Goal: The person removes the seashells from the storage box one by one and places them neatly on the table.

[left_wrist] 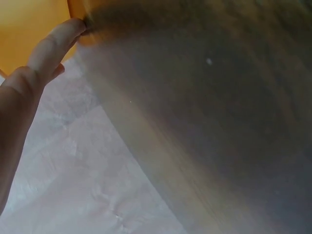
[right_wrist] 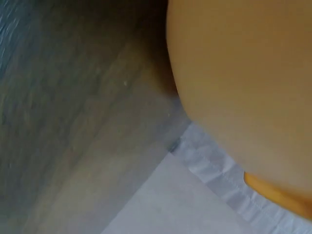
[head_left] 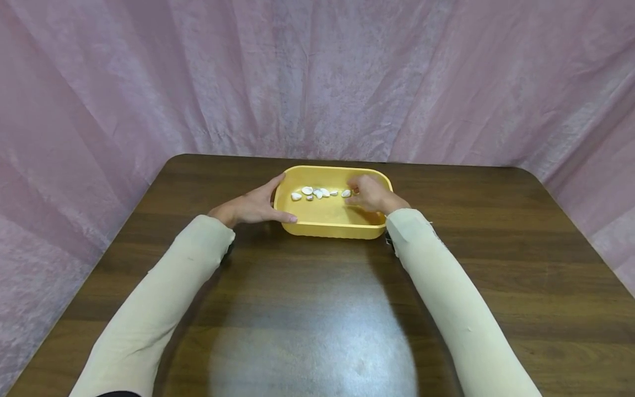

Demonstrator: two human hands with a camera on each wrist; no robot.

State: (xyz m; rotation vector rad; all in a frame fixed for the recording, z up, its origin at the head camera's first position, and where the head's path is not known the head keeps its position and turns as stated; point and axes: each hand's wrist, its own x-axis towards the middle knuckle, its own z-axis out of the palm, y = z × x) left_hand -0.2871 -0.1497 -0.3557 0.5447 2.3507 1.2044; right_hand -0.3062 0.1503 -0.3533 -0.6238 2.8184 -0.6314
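A yellow tray (head_left: 337,231) stands on the table, with several small white pieces (head_left: 307,191) in a loose row inside. My left hand (head_left: 255,205) grips the tray's left end, thumb along the front rim and fingers at the back left corner; the left wrist view shows part of this hand (left_wrist: 41,61) against the tray (left_wrist: 29,29). Bent and blurred, my right hand (head_left: 372,194) reaches inside the tray's right half, its fingertips beside a white piece (head_left: 346,193). Whether they hold anything is hidden. A large blurred part of the right hand (right_wrist: 243,87) fills the right wrist view.
The brown wooden table (head_left: 496,248) extends around the tray on all sides, with its far edge just behind the tray. Pink curtains (head_left: 317,82) hang beyond that edge and at the sides. Light reflects off the tabletop in front.
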